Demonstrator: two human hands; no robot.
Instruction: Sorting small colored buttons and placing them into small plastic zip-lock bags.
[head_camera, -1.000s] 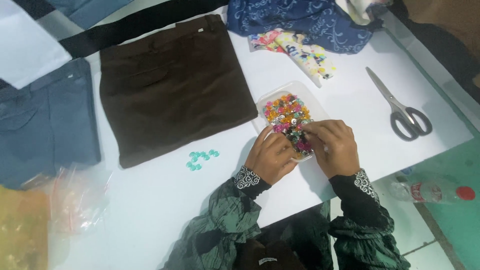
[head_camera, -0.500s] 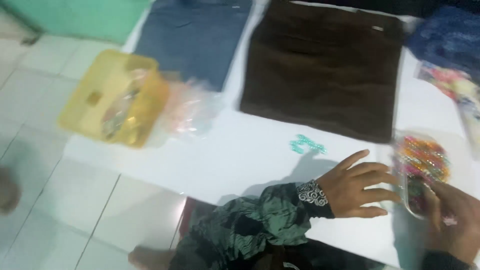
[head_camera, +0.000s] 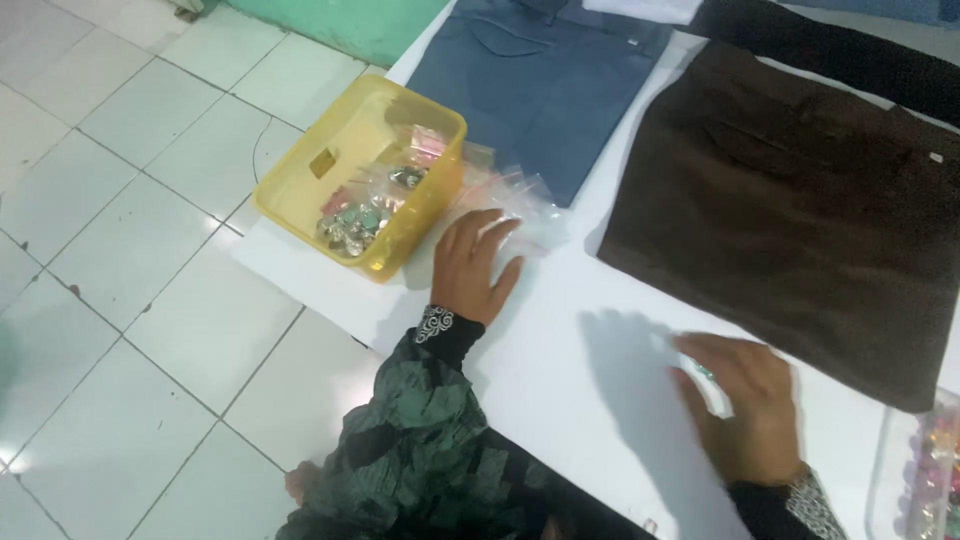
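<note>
- Hands first: our left hand (head_camera: 475, 265) is lying flat, fingers spread, holding nothing, just touching the clear plastic bags (head_camera: 520, 205) beside the yellow tub (head_camera: 300, 170) on the white bench (head_camera: 590, 420).
- Right hand (head_camera: 745, 415) is blurring over something small and teal, near the brown cloth (head_camera: 800, 230); we can't tell if that grip is closed.
- Looks like we're reaching for a bag, so next up probably means pinching one free.
- Bead tray (head_camera: 925, 470) is getting cut off at the edge.
</note>
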